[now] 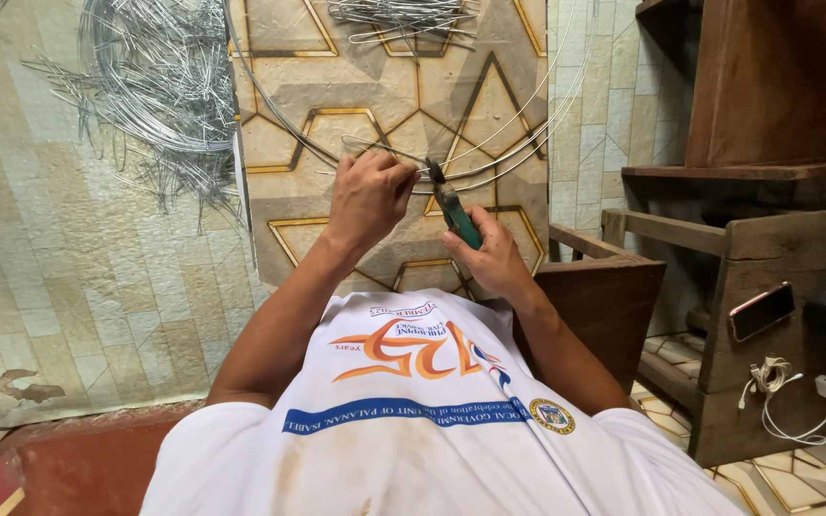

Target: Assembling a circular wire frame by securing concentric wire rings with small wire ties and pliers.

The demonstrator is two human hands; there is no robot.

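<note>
Head view is looking down over a white printed shirt [413, 411] at both hands working out front. Left hand [370, 196] is curling shut around thin silver wire [389, 153]; its fingers [396, 177] are pinching the strand, closed tight, no gap showing. Right hand [494, 258] is gripping green-handled pliers [458, 215], fingers wrapped fully round the handles, thumb lying along the top. Pliers' nose is pointing up and left, meeting the wire just beside the left fingertips; can't tell whether the nose is actually biting the strand or only touching it.

Long wire loops [518, 143] are arcing away past the right fingers, up and to the right. A big tangle of wire offcuts [160, 91] is lying well apart, beyond the left knuckles and to the left. A smaller bundle of bent wires [403, 19] is sitting far beyond both sets of fingertips. All of it is resting on patterned beige floor covering [384, 105].

Wooden furniture [766, 239] is standing off the right wrist side, with a phone [761, 311] and a white charger cable [795, 401] on it.
</note>
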